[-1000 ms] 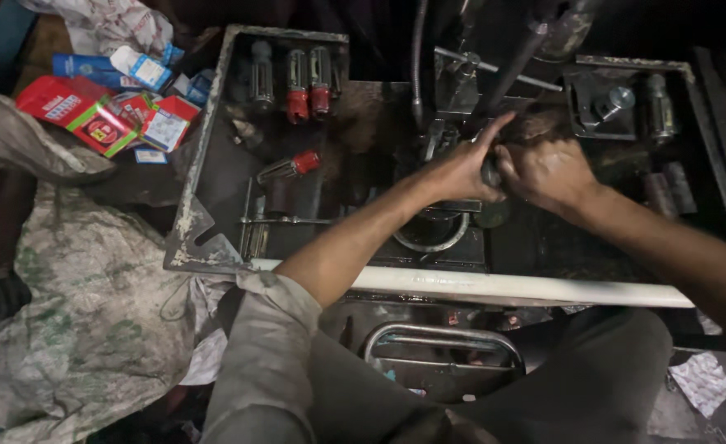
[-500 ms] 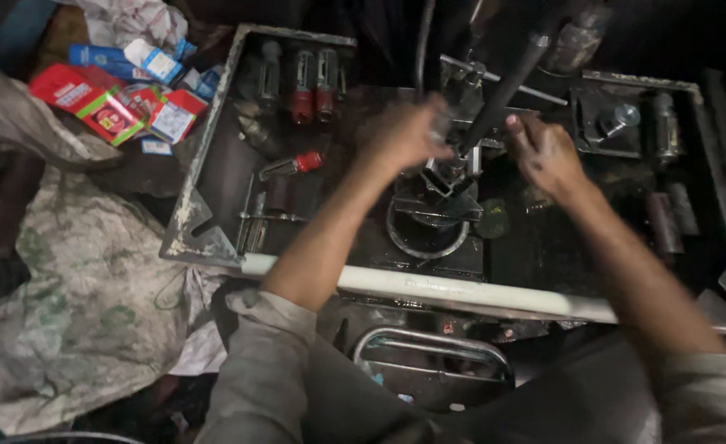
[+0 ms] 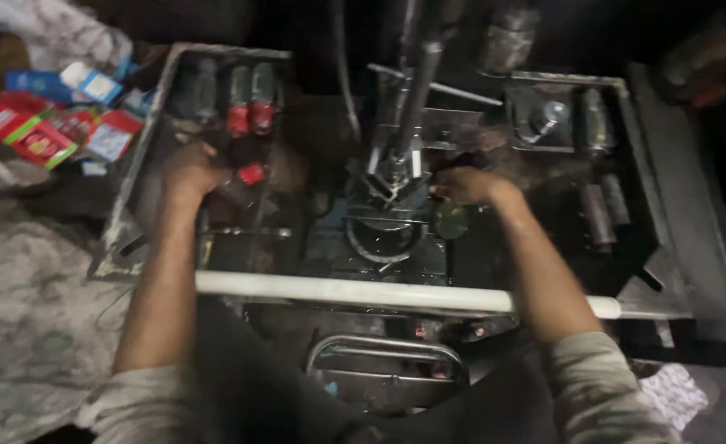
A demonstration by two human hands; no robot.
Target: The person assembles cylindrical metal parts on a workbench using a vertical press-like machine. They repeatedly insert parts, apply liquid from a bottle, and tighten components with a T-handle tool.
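While the left hand (image 3: 188, 168) curls its fingers over a red-capped dark cylinder (image 3: 246, 178) near the table's left edge, the right hand (image 3: 470, 185) pinches something unclear beside the upright metal press (image 3: 400, 160), seemingly steadying it.

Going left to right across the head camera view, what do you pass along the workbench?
Red boxes → left hand → red-handled tools → upright metal lever → right hand → dark cylinders

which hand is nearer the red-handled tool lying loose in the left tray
Left. The left hand is right beside the red-handled tool, perhaps touching it. The right hand is well off to its right, at the central metal fixture.
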